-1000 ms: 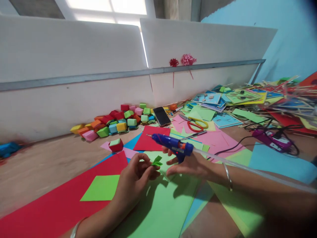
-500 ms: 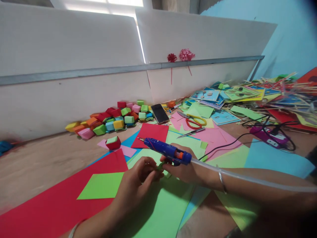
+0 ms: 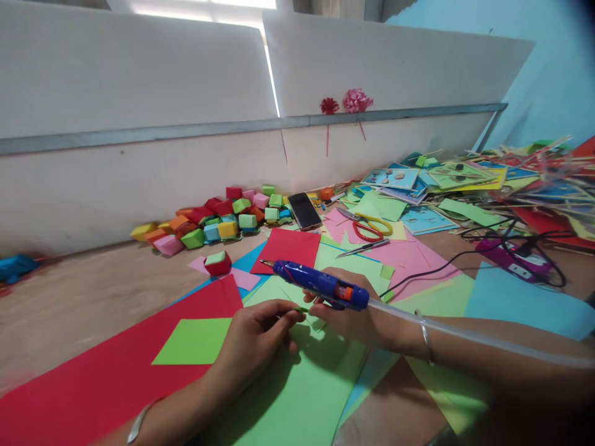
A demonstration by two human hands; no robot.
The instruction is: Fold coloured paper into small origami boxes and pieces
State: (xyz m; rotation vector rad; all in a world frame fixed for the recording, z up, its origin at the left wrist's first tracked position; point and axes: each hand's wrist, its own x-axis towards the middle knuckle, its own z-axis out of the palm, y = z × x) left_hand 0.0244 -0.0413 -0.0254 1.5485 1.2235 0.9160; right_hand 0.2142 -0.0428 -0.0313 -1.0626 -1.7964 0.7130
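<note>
My left hand (image 3: 263,331) pinches a small piece of green paper (image 3: 302,310) between thumb and fingertips. My right hand (image 3: 344,310) is closed around a blue hot glue gun (image 3: 320,285), whose nozzle points left and whose long clear glue stick (image 3: 432,322) trails out behind. The right fingertips also meet the green piece. Under both hands lies a light green paper sheet (image 3: 297,384). To the left, a bright green rectangle of paper (image 3: 193,342) rests on a large red sheet (image 3: 111,378).
Small coloured paper cubes (image 3: 211,220) pile against the white board. Near them lie a phone (image 3: 304,211), scissors (image 3: 372,228) and a craft knife (image 3: 362,248). A black cord runs to a purple power strip (image 3: 514,259). Picture cards and sticks (image 3: 483,176) heap at right.
My left hand's fingers have straightened into a thumb-and-finger pinch, and the green piece looks thinner, seen nearly edge-on. The view has shifted slightly left; the glue gun stays in my right hand.
</note>
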